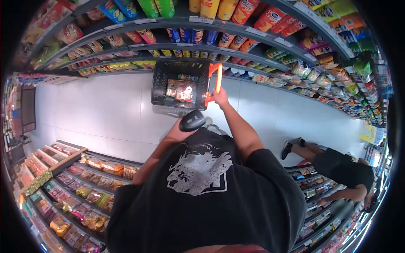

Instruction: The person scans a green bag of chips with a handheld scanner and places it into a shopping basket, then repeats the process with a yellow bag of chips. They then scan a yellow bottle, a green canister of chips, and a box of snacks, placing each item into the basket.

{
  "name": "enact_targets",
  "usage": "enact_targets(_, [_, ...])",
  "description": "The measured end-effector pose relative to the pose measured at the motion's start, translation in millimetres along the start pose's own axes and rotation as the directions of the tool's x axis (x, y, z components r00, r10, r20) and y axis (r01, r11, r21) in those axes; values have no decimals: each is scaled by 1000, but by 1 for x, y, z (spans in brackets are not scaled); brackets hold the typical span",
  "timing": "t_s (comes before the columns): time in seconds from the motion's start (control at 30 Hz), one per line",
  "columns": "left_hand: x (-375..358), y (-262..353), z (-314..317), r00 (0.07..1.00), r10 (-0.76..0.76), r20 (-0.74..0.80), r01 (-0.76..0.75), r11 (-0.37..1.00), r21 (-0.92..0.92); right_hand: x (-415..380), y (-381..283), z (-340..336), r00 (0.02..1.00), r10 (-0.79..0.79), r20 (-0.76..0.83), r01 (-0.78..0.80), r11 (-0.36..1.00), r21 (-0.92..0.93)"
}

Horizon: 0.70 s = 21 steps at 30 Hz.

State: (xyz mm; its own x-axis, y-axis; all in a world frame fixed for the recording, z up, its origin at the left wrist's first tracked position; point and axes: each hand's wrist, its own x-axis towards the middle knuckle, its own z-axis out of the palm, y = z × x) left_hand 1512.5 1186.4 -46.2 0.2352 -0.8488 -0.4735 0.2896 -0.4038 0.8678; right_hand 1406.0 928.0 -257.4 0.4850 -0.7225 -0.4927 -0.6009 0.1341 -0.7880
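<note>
My right hand [220, 98] is wrapped around the orange handle [219, 76] of a black shopping basket [157, 86]. The basket has perforated walls and is in front of me over the pale floor. Inside lie red-and-white packages [184, 91] and a dark green tube-like item [187, 77]. Close to my body, my left hand [179, 131] is at a black rounded device [192, 121] with pale marks on top. It appears to hold the device, which hides most of its fingers.
Shelves [236, 28] of chip tubes and snack bags curve along the far side. Behind me on the left are racks of packaged snacks [90, 185]. At right, another person [344, 168] in dark clothes reaches toward a shelf. Tiled floor [93, 105] runs between the shelves.
</note>
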Motion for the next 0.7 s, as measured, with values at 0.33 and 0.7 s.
enact_targets(0.33, [-52,-126,-12,871,90,-482,-31,991,130,-22,-21,-54,994,-104,44,106,994,-41])
enact_targets(0.7, [-45,-83,-112,947,316,56,-315,882,352,-125,67,12,895,-302,-328,154,900,-408])
